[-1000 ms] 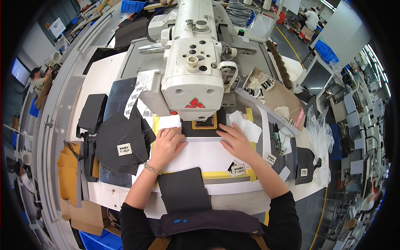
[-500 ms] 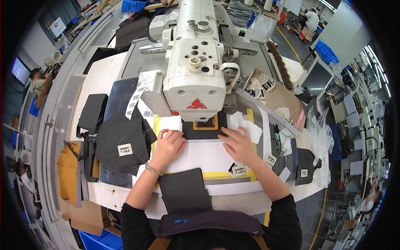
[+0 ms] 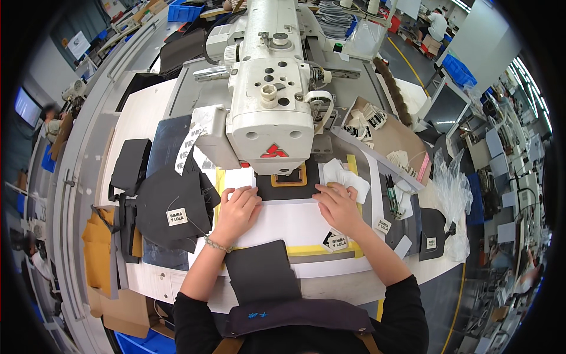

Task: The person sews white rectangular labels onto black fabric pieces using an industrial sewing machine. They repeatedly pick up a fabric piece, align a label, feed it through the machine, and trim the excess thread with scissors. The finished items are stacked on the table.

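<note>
A large white sewing machine [image 3: 272,94] stands over the table middle. Under its head lies a dark fabric piece [image 3: 268,190] with an orange rectangular frame [image 3: 289,177] on it. My left hand [image 3: 237,209] rests flat on the white template sheet [image 3: 289,225], fingertips at the dark piece's left edge. My right hand [image 3: 337,206] presses flat on the same sheet, fingertips at the piece's right edge, beside small white labels [image 3: 348,177]. Neither hand grips anything. A dark fabric panel [image 3: 259,271] lies at the near edge by my body.
A stack of dark cut pieces with a white label [image 3: 174,209] lies to the left, tan pieces [image 3: 97,248] beyond it. A cardboard tray of labels [image 3: 383,133] and a clear plastic bag [image 3: 451,189] sit at the right. Another person [image 3: 437,23] is far back.
Both hands have stayed at the sides of the dark piece under the machine head; only small shifts of the fingers show.
</note>
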`<state>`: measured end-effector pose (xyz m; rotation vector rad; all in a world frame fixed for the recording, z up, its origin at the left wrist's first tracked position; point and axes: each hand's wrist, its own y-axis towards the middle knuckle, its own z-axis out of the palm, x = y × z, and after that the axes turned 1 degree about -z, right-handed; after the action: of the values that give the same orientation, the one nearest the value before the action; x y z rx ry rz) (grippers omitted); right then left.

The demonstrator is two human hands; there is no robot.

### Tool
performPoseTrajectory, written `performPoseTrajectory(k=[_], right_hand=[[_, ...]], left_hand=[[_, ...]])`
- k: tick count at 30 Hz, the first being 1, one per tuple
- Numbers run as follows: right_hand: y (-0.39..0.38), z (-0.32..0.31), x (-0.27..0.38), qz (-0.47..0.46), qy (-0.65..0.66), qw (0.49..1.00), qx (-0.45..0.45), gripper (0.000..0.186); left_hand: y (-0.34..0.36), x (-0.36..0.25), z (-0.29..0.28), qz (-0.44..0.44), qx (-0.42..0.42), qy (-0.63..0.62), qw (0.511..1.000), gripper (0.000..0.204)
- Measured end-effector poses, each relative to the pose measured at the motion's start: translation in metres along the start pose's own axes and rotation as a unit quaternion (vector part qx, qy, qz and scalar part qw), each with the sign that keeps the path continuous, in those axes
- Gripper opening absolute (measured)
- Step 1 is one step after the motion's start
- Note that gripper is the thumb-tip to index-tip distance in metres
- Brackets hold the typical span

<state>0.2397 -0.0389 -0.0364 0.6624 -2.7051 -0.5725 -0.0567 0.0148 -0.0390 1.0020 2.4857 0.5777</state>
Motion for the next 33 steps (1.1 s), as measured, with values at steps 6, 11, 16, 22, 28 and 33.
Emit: performPoseTrajectory(k=[6, 11, 16, 22, 28, 33], right_hand=[[0.0032, -0.0024, 0.0016, 0.034, 0.044, 0.998, 0.011, 0.032], [0.003, -0.0009, 0.0009, 0.041, 0.056, 0.998, 0.01, 0.033], [0.0028, -0.0009, 0.0003, 0.041, 0.064, 0.997, 0.009, 0.035], [0.0016, -0.0003, 0.0005, 0.039, 0.061, 0.997, 0.01, 0.035], [0.0012, -0.0033, -0.0005, 0.031, 0.068, 0.997, 0.015, 0.033], [0.0041, -0.0003, -0.0026, 0.015, 0.027, 1.0, -0.003, 0.032]], left_hand=[[0.0013, -0.0019, -0.0024, -0.011, 0.026, -0.007, 1.0, 0.025], [0.002, -0.0032, -0.0039, -0.025, 0.042, -0.005, 0.999, 0.028], [0.0029, -0.0041, -0.0052, -0.033, 0.045, -0.004, 0.998, 0.028], [0.0014, -0.0027, -0.004, -0.029, 0.042, -0.004, 0.999, 0.026], [0.0002, -0.0022, -0.0028, -0.01, 0.024, 0.007, 1.0, 0.018], [0.0003, -0.0015, 0.0002, 0.002, 0.009, 0.029, 1.0, 0.016]])
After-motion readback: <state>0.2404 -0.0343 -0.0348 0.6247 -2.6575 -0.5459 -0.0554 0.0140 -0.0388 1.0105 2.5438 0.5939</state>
